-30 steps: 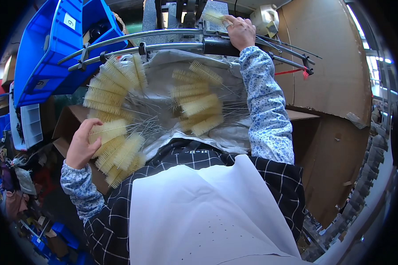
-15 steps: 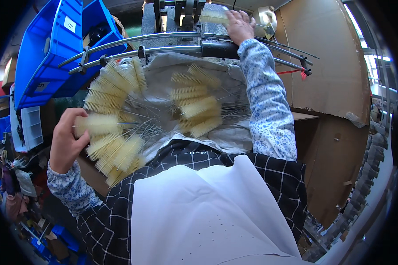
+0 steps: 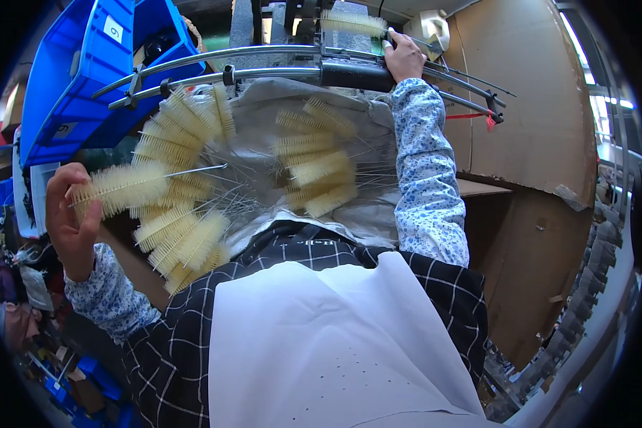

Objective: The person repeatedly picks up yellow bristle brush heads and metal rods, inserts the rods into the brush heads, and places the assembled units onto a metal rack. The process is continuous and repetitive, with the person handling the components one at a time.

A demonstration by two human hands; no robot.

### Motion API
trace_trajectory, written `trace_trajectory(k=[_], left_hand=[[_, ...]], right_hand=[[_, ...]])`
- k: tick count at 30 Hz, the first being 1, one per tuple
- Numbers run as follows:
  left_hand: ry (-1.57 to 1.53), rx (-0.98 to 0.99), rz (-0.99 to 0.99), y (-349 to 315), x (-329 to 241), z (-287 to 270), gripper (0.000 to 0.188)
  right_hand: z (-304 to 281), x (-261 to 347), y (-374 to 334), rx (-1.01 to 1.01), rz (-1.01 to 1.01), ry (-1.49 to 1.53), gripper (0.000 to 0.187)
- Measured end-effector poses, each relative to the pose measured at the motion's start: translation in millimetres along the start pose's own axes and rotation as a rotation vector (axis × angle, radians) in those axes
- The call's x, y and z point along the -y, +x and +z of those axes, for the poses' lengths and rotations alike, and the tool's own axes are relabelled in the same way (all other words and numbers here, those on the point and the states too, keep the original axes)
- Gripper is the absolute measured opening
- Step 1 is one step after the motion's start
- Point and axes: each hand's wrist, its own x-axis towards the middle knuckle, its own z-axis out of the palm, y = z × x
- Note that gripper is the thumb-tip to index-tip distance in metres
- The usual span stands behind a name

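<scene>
My left hand grips a pale yellow bottle brush by its bristled end. The wire stem of that brush points right, over a fanned pile of similar brushes on the left of the grey sheet. At the top, my right hand is closed at the right end of another bottle brush, which lies across the machine. Its fingertips partly hide the contact. A smaller group of brushes lies mid-sheet, stems pointing right.
Two curved metal rails cross in front of the machine, with a black sleeve on one. Blue bins stand at the left. A cardboard panel rises on the right, and a white jug sits behind my right hand.
My left hand has moved left, drawing the brush away from the pile. My right hand has shifted slightly right and down, uncovering more of the brush at the machine.
</scene>
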Motion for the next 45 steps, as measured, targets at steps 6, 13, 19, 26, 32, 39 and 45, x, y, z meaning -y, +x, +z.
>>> trace_trajectory(k=[6, 13, 19, 26, 32, 39, 45], left_hand=[[0.020, -0.006, -0.007, -0.3, -2.4, -3.3, 0.037], [0.041, 0.027, 0.012, -5.2, -1.2, -8.4, 0.038], [0.044, 0.007, -0.008, -4.4, -8.3, -4.5, 0.038], [0.045, -0.009, -0.020, -4.1, -13.9, -1.2, 0.038], [0.038, 0.024, -0.013, -0.4, -30.6, 6.3, 0.039], [0.024, 0.033, -0.011, 1.4, -31.9, 12.8, 0.039], [0.043, 0.049, 0.017, 0.3, -27.8, 11.1, 0.039]], right_hand=[[2.4, 23.7, -1.7, 0.031, 0.005, -0.003, 0.035], [8.8, 50.2, -4.5, 0.016, -0.022, -0.028, 0.033], [8.5, 71.2, -6.9, 0.033, -0.014, -0.062, 0.029], [4.8, 103.8, -9.8, 0.122, 0.015, -0.038, 0.023], [-3.5, 122.0, -8.2, 0.126, 0.042, -0.009, 0.024], [-3.4, 125.9, -8.3, 0.130, 0.032, -0.015, 0.025], [0.8, 125.5, -9.3, 0.107, 0.024, 0.010, 0.026]])
